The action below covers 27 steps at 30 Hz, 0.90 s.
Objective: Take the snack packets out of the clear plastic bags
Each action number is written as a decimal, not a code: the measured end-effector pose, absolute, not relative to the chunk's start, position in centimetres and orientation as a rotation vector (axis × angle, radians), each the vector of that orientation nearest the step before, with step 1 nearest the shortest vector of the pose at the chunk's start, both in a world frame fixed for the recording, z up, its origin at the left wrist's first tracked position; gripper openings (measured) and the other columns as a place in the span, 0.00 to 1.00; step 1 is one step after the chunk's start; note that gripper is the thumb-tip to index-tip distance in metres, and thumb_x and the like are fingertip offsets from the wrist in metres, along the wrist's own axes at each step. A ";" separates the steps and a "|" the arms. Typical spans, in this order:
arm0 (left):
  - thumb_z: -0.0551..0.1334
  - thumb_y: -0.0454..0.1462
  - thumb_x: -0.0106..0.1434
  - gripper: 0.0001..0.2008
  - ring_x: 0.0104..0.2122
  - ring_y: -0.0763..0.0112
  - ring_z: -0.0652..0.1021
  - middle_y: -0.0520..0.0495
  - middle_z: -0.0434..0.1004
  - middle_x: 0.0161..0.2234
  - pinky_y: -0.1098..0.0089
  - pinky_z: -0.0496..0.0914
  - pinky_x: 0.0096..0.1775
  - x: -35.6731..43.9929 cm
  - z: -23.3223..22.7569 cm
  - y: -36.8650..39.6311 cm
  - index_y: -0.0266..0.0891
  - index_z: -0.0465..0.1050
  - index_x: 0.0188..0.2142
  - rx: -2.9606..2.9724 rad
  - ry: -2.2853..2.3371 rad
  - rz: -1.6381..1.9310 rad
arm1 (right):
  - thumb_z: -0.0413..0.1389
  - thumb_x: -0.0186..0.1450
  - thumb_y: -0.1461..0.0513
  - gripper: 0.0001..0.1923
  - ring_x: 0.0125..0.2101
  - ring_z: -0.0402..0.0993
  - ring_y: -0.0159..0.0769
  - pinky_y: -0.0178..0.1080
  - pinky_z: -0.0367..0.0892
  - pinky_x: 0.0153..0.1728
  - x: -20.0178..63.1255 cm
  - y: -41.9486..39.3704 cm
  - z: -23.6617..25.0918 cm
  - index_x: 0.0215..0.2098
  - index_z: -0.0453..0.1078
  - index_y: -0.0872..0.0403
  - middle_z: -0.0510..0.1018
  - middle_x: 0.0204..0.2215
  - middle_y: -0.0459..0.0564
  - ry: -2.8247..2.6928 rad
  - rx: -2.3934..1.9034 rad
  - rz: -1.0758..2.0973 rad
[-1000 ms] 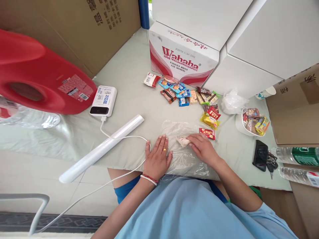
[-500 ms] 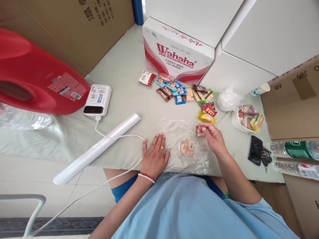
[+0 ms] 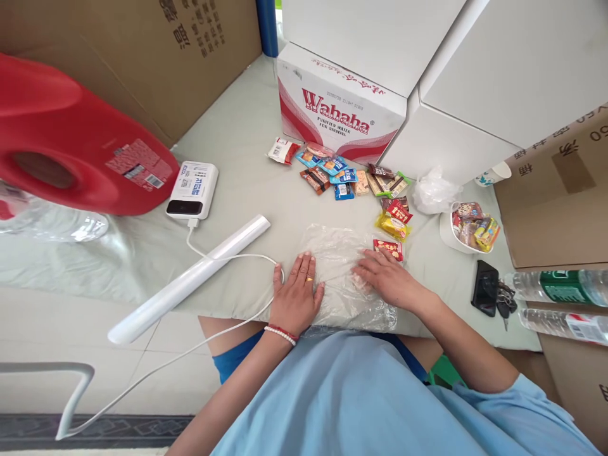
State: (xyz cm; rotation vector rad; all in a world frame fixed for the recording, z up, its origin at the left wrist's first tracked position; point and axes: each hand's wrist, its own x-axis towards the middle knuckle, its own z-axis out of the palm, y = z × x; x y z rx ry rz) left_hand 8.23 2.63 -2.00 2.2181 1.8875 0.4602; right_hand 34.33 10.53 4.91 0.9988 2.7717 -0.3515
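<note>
My left hand (image 3: 297,294) lies flat with fingers stretched out, its edge on a clear plastic bag (image 3: 332,244) spread over the table's near edge. Over the right part of that bag, my right hand (image 3: 387,278) curls its fingers round a small pale snack in clear wrapping (image 3: 361,283), mostly hidden beneath them. Just beyond those fingers lies a red snack packet (image 3: 388,248). Farther back are a yellow packet (image 3: 392,226) and another red packet (image 3: 399,211). Blue packets (image 3: 342,175) and a brown one (image 3: 314,180) form a row before the Wahaha carton (image 3: 339,114).
A white tub (image 3: 449,235) of snacks stands right, near a crumpled plastic bag (image 3: 436,190), a black phone (image 3: 484,288), keys (image 3: 506,297) and bottles (image 3: 565,287). Left are a white lamp tube (image 3: 190,278), its cable (image 3: 237,257), a power bank (image 3: 192,190) and a red jug (image 3: 90,145).
My right hand has let go of the red packet, leaving it on the table, and moved left and nearer onto the wrapped snack. My left hand has stayed in place.
</note>
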 end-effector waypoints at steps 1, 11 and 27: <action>0.48 0.44 0.76 0.32 0.71 0.52 0.60 0.35 0.53 0.72 0.38 0.39 0.70 8.2 -2.1 2.6 0.36 0.46 0.75 2.215 1.893 0.462 | 0.54 0.68 0.68 0.27 0.69 0.56 0.54 0.64 0.49 0.69 35.0 10.7 5.1 0.65 0.68 0.52 0.74 0.60 0.59 2.766 1.051 -0.328; 0.46 0.45 0.76 0.31 0.72 0.54 0.59 0.36 0.51 0.73 0.39 0.37 0.71 8.2 -2.2 2.5 0.34 0.49 0.74 2.239 1.909 0.440 | 0.61 0.66 0.56 0.34 0.62 0.61 0.56 0.60 0.62 0.63 33.2 9.3 5.7 0.68 0.62 0.57 0.69 0.58 0.65 2.869 1.343 -0.612; 0.47 0.48 0.76 0.31 0.71 0.52 0.61 0.36 0.55 0.72 0.38 0.36 0.70 6.4 -1.5 3.3 0.37 0.52 0.73 2.294 1.802 0.401 | 0.56 0.73 0.57 0.28 0.63 0.61 0.55 0.64 0.57 0.66 30.9 7.5 2.8 0.68 0.63 0.55 0.73 0.59 0.62 2.830 1.388 -0.371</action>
